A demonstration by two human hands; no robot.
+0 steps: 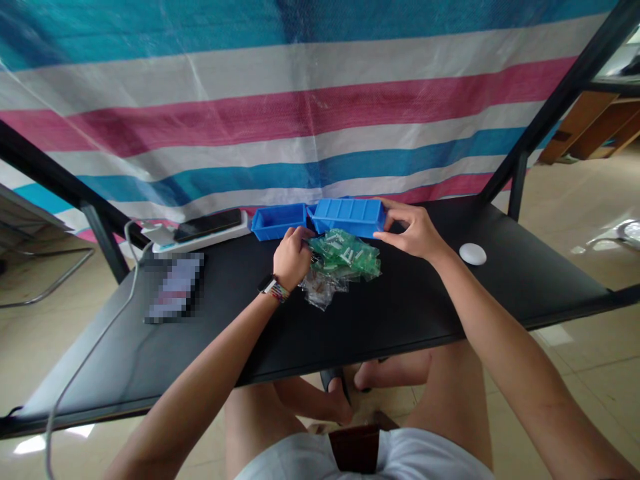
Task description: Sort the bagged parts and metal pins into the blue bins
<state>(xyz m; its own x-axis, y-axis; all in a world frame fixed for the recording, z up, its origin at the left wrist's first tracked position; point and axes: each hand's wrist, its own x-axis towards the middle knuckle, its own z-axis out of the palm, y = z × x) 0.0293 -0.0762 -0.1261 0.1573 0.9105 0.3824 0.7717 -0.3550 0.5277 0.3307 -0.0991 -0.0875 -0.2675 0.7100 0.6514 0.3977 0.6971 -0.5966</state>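
My right hand [413, 230] grips the right end of a blue plastic bin [349, 215], thumb in front and fingers behind. The bin is tipped over, its ribbed side turned up, just behind a pile of small green plastic packets [347, 253]. Clear packets [323, 290] with small contents lie at the front of that pile. My left hand [293, 259], with a watch on its wrist, is at the left edge of the pile, its fingers curled down. What its fingertips hold is hidden. Another blue bin [279, 221] stands upright just behind my left hand.
A dark phone [207, 225] lies on a white power strip [200, 241] at the back left. A blurred-out phone-like object [175, 288] and a white cable [95, 333] are at the left. A white round object [473, 254] sits at the right. A striped sheet [310, 100] hangs behind the black table [400, 313].
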